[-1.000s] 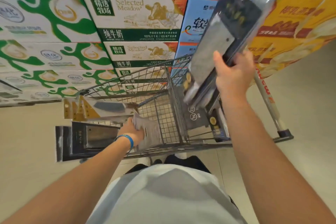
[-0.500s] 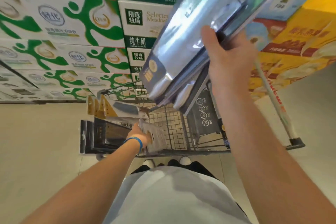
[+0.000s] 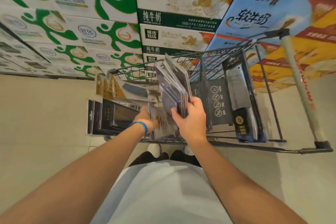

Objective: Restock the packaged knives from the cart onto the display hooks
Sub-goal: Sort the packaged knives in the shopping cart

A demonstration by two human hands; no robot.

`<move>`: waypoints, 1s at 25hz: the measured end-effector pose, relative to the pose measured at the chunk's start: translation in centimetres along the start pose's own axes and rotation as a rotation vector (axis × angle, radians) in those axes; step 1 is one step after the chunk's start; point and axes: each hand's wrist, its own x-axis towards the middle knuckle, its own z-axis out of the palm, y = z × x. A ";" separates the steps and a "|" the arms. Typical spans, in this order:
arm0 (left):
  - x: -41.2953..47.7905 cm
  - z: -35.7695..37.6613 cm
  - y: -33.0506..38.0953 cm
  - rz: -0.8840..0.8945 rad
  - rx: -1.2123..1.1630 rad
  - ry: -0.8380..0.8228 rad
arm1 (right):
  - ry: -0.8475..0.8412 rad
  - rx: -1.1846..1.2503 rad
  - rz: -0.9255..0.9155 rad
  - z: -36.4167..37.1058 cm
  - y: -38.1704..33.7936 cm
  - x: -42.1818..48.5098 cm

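A wire shopping cart (image 3: pixel 227 140) stands in front of me, holding several packaged knives. My right hand (image 3: pixel 192 120) grips a stack of clear-packed knives (image 3: pixel 172 85) that stands up over the middle of the basket. My left hand (image 3: pixel 147 120), with a blue wristband, reaches into the basket and holds another pack (image 3: pixel 160 127) low down beside that stack. Dark boxed knives (image 3: pixel 112 116) and gold-carded knife packs (image 3: pixel 116 89) lie at the cart's left end. One cleaver pack (image 3: pixel 240 96) leans in the child-seat section on the right. No display hooks are in view.
Stacked milk cartons (image 3: pixel 101 29) form a wall just beyond the cart, green-white on the left, blue and yellow on the right. The cart handle (image 3: pixel 300 85) juts out at the right. Beige floor tiles (image 3: pixel 41 114) lie to the left and right.
My right hand has come down with the stack of knife packs from high in front of me to the cart basket. The view has shifted; my left hand stays in the cart.
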 end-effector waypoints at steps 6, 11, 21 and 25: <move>0.2 1.3 0.8 -0.047 -0.109 0.010 | -0.088 -0.017 0.195 0.8 3.9 -1.2; 0.4 1.3 2.1 -0.095 -0.171 -0.016 | -0.102 0.003 0.086 1.8 3.0 1.3; -0.9 0.9 3.8 -0.137 -0.458 -0.305 | -0.436 -0.115 0.475 3.0 8.8 -2.4; -1.7 1.7 5.8 -0.133 -0.447 -0.381 | -0.566 -0.410 0.283 3.0 9.0 -1.9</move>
